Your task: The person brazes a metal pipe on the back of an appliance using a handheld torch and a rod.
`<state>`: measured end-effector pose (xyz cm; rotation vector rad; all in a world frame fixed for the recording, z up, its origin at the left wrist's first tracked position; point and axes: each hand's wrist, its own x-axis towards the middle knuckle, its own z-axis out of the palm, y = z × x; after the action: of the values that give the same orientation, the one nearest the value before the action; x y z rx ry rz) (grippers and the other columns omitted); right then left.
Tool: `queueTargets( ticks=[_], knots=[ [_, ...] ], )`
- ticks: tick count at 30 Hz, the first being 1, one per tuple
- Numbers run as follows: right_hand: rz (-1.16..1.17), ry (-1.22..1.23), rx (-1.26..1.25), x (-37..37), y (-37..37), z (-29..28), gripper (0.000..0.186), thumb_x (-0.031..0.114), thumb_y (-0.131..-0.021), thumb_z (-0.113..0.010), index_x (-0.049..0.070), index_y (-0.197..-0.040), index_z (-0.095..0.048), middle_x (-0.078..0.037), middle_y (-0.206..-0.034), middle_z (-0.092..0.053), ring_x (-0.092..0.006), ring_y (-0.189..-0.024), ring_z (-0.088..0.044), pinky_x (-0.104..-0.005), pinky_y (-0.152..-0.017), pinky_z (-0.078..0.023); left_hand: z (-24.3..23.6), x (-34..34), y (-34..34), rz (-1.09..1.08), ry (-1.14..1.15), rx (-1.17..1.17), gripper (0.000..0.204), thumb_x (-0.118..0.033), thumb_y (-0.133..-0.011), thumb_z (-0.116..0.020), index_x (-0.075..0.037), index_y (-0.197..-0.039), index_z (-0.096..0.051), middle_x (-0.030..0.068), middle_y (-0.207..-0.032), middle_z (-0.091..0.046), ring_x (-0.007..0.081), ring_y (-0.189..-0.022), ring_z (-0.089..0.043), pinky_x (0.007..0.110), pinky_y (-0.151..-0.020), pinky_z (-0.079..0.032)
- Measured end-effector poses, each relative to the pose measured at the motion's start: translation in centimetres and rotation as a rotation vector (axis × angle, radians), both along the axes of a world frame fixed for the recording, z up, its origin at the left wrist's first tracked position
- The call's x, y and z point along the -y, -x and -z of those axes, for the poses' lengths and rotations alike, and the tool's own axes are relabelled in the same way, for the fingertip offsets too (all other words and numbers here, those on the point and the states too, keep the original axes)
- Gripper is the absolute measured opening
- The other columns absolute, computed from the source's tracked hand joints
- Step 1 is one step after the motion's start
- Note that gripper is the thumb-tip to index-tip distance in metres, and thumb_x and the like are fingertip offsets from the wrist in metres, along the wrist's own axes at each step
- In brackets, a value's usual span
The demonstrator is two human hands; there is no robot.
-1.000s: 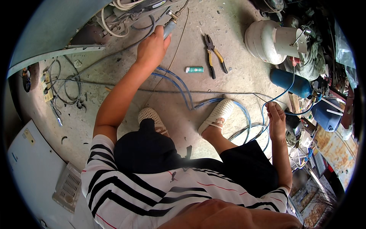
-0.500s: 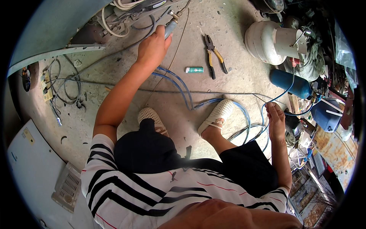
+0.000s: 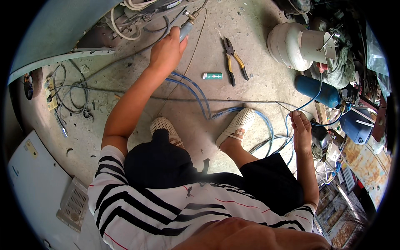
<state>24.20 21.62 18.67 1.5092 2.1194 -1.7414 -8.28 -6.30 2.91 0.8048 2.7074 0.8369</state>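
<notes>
My left hand (image 3: 167, 52) is wrapped round the grey handle of a gas torch (image 3: 187, 30), with brass fittings and valves beyond my fingers. Twin blue hoses (image 3: 196, 93) emerge beside my left forearm and run to a coil (image 3: 273, 133) by my right foot. On the right, my right hand (image 3: 301, 123) is closed, thumb against fingers, on a thin dark rod (image 3: 283, 107) at the fingertips. A blue hose passes close to that hand. Pliers (image 3: 230, 56) with yellow and black handles lie on the floor, next to a green and white lighter (image 3: 213, 76).
A white gas cylinder (image 3: 287, 46) and a smaller blue cylinder (image 3: 316, 91) lie at right, amid clutter. A dark cable (image 3: 187, 99) crosses the concrete floor towards a power strip (image 3: 51, 98). Metal panels and pipes (image 3: 121, 27) stand upper left; a white panel (image 3: 39, 175) is lower left.
</notes>
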Motion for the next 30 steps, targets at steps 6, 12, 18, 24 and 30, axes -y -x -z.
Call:
queueTargets(
  ticks=[6, 12, 18, 24, 30],
  knots=[
    [0.008, 0.001, 0.002, -0.02, 0.03, 0.03, 0.019, 0.024, -0.098, -0.058, 0.009, -0.094, -0.069, 0.004, -0.088, -0.064, -0.0025, -0.076, -0.046, -0.0194, -0.072, -0.036, -0.31, -0.11, -0.09, 0.003, 0.03, 0.029, 0.031, -0.032, -0.098, -0.052, -0.003, -0.106, -0.049, 0.024, -0.074, -0.065, 0.0446, -0.067, -0.063, 0.052, -0.059, -0.048],
    [0.015, -0.005, 0.004, 0.05, 0.09, 0.01, 0.018, 0.024, -0.098, -0.059, 0.009, -0.095, -0.07, 0.004, -0.088, -0.065, -0.0026, -0.075, -0.046, -0.0195, -0.072, -0.036, -0.04, -0.05, -0.08, 0.004, 0.015, -0.007, 0.031, -0.032, -0.098, -0.052, -0.002, -0.106, -0.049, 0.0239, -0.074, -0.065, 0.0445, -0.067, -0.063, 0.052, -0.059, -0.048],
    [0.0, -0.007, 0.008, -0.19, -0.14, 0.16, 0.018, 0.024, -0.098, -0.059, 0.01, -0.095, -0.07, 0.004, -0.088, -0.065, -0.0025, -0.075, -0.046, -0.0198, -0.073, -0.036, -0.16, -0.05, -0.03, 0.002, 0.018, -0.013, 0.032, -0.032, -0.098, -0.052, -0.002, -0.107, -0.049, 0.0236, -0.075, -0.065, 0.0446, -0.068, -0.063, 0.052, -0.06, -0.048],
    [-0.018, -0.004, 0.008, -0.24, -0.22, 0.14, 0.018, 0.024, -0.098, -0.059, 0.01, -0.095, -0.07, 0.004, -0.088, -0.065, -0.0023, -0.075, -0.047, -0.0198, -0.073, -0.036, -0.57, -0.03, -0.26, -0.003, 0.046, 0.025, 0.032, -0.032, -0.098, -0.052, -0.002, -0.107, -0.049, 0.0234, -0.075, -0.066, 0.0449, -0.069, -0.064, 0.052, -0.061, -0.049],
    [-0.027, -0.008, 0.012, -0.29, -0.24, 0.17, 0.018, 0.025, -0.098, -0.059, 0.01, -0.096, -0.07, 0.004, -0.089, -0.066, -0.0024, -0.076, -0.048, -0.0199, -0.073, -0.036, -0.58, 0.0, -0.31, -0.009, 0.041, 0.021, 0.032, -0.033, -0.098, -0.052, -0.002, -0.105, -0.049, 0.0236, -0.076, -0.066, 0.045, -0.07, -0.064, 0.053, -0.061, -0.049]
  ],
)
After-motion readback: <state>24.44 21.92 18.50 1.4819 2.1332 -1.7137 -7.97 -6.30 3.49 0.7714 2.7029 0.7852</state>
